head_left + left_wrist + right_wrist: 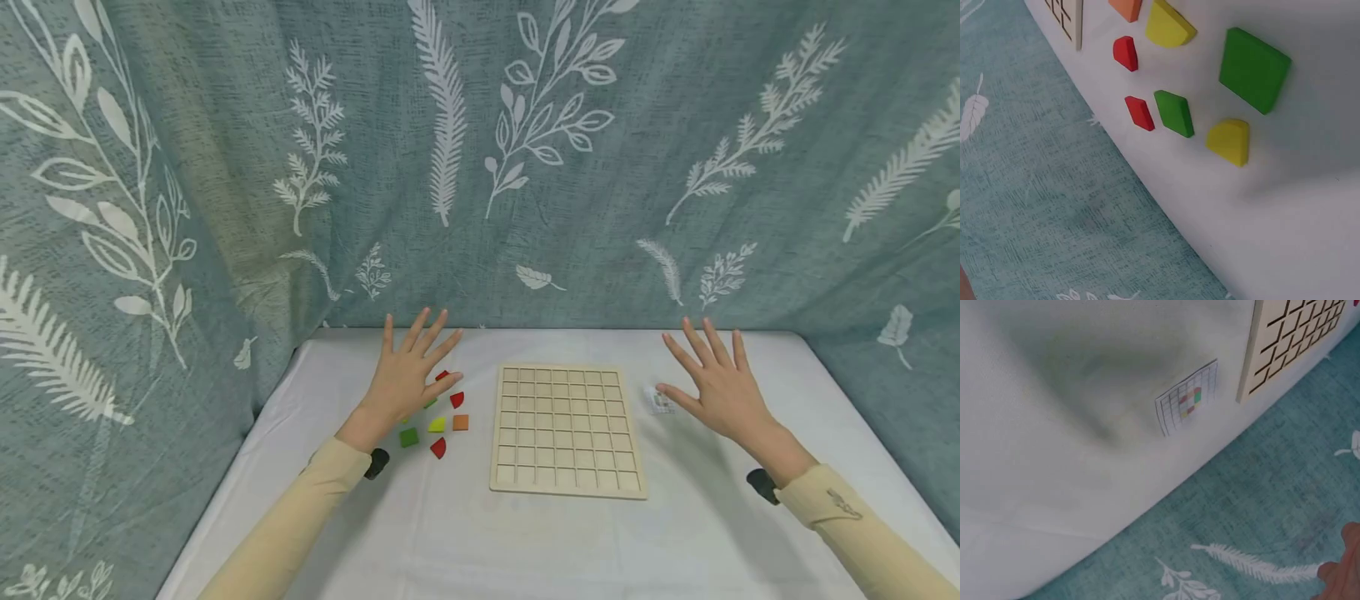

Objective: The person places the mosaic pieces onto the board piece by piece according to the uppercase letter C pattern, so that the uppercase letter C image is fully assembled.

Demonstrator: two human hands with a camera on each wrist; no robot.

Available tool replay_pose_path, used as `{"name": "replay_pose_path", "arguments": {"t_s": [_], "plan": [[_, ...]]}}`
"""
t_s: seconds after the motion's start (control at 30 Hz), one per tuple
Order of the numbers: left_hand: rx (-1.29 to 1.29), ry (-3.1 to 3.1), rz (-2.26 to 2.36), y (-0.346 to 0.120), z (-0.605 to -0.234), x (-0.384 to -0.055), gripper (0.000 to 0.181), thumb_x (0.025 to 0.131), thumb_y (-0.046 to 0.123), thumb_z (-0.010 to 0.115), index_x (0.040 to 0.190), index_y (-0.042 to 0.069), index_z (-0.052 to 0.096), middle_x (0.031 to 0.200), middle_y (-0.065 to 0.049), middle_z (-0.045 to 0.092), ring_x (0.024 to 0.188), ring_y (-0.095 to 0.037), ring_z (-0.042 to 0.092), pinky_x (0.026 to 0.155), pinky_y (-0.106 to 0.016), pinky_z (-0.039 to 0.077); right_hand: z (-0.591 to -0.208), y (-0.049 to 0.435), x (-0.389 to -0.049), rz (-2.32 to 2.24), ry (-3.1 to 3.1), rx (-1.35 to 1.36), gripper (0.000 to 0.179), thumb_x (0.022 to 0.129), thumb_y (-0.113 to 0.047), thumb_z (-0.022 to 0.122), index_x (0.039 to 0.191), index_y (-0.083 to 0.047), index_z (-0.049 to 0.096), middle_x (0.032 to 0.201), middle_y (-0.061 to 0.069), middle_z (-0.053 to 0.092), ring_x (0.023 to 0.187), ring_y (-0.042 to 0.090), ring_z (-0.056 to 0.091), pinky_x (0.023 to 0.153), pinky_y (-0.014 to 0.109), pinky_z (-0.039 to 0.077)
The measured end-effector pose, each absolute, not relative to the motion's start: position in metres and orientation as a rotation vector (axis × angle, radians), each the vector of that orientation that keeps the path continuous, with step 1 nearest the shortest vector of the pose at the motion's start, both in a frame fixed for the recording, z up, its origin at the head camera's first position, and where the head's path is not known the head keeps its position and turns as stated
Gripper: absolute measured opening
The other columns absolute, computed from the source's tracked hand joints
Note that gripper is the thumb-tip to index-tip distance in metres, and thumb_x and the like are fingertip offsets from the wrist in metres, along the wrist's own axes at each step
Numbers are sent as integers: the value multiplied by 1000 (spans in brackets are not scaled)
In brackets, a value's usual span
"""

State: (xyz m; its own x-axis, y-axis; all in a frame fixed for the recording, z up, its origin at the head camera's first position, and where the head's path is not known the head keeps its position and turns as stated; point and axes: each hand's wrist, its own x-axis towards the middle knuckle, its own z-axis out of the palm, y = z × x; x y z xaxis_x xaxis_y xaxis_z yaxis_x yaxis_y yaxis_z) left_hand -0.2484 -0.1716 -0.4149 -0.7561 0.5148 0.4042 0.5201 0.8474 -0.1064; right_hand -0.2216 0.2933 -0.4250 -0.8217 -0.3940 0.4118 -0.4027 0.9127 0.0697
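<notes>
My left hand (401, 379) hovers with spread fingers over a scatter of small coloured pieces, holding nothing. Among these are a green square (408, 437), an orange square (461, 422), a yellow quarter-round piece (437, 425) and a red quarter-round piece (438, 448). The left wrist view also shows a smaller green piece (1174, 113) and another yellow piece (1230, 141). My right hand (720, 387), fingers spread and holding nothing, is above the table near a small card (1188, 400) printed with a grid and coloured cells. Between the hands lies a wooden grid board (567, 431).
A white cloth (555, 546) covers the table. Behind it and at both sides hangs a blue-green curtain (480, 267) with white leaf patterns, close to the table's far edge.
</notes>
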Motion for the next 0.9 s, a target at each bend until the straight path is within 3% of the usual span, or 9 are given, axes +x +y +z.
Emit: {"name": "replay_pose_path", "arguments": {"t_s": [0.2,0.9], "plan": [[-725,-2637,-60,-178,-417,-244,64,88,51,51,145,27,33,155,-1,16,143,-24,6,107,-60,-6,-428,293,-219,91,-2678,587,79,84,-54,56,148,-23,22,154,14,14,143,29,-3,109,58,-5],[-599,-2889,-253,-227,-461,-235,57,91,41,53,142,19,39,151,-10,26,141,-32,12,106,-63,-3,-470,273,-197,437,-2837,583,79,87,-45,58,149,-16,18,153,22,10,142,36,-2,106,63,1]]}}
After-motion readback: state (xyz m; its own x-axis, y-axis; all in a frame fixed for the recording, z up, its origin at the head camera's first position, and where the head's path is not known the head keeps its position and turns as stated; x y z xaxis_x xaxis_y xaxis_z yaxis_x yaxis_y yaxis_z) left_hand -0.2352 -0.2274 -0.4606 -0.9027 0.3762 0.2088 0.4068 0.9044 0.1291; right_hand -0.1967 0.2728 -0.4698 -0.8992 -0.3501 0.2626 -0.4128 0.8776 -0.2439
